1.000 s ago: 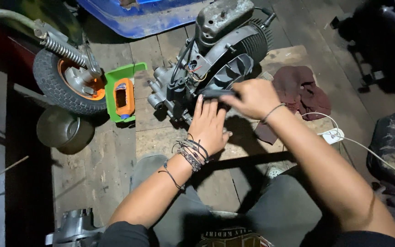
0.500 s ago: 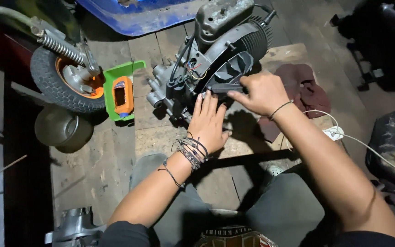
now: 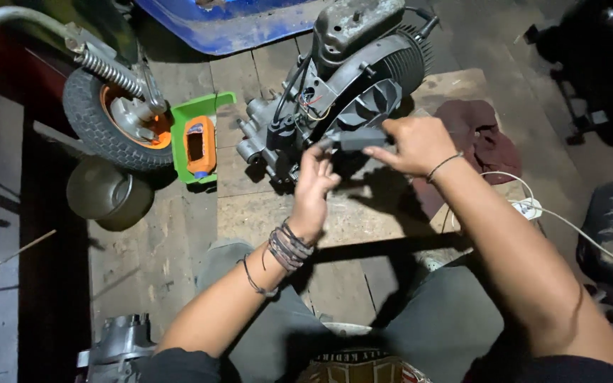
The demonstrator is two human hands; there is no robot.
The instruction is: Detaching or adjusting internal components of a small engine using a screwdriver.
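Observation:
A grey scooter engine (image 3: 349,78) with a finned cylinder and a black fan shroud lies on a wooden board (image 3: 264,213). My right hand (image 3: 413,145) grips a dark, flat metal part (image 3: 360,138) in front of the shroud. My left hand (image 3: 313,184), several bracelets on its wrist, reaches up with its fingers touching the left end of that same part, just below the engine's casing.
A small wheel (image 3: 111,124) with an orange hub and a sprung fork stands at the left. Beside it a green tray (image 3: 200,138) holds an orange device. A metal bowl (image 3: 101,191), a maroon rag (image 3: 480,135), a white cable (image 3: 533,206) and a blue panel (image 3: 228,25) lie around.
My left hand lifted off the board and turned its fingers up to the dark part. My right hand drew the part slightly away from the shroud.

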